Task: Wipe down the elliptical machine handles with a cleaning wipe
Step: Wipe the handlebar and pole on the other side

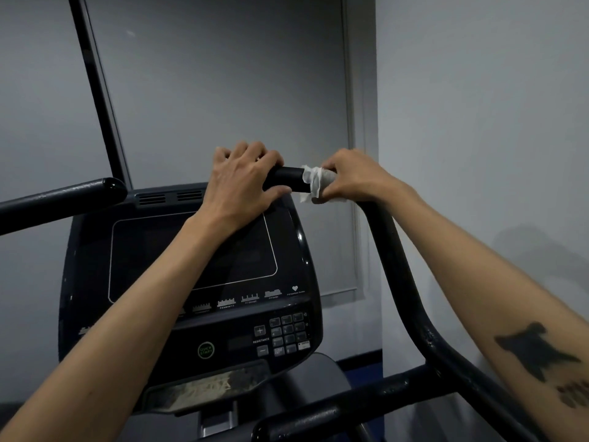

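The elliptical's black right handle (pixel 288 178) curves up from the lower right and ends in a horizontal grip above the console. My left hand (pixel 242 180) is closed around the tip of that grip. My right hand (pixel 353 177) is wrapped around the same handle just to the right, holding a white cleaning wipe (pixel 314 183) folded around the bar. A short bare stretch of black grip shows between my two hands. The left handle (pixel 79 193) pokes in from the left edge, untouched.
The dark console (pixel 191 256) with its blank screen and keypad (pixel 287 333) sits right under my arms. A lower fixed black bar (pixel 334 409) crosses at the bottom right. Grey walls stand close behind and to the right.
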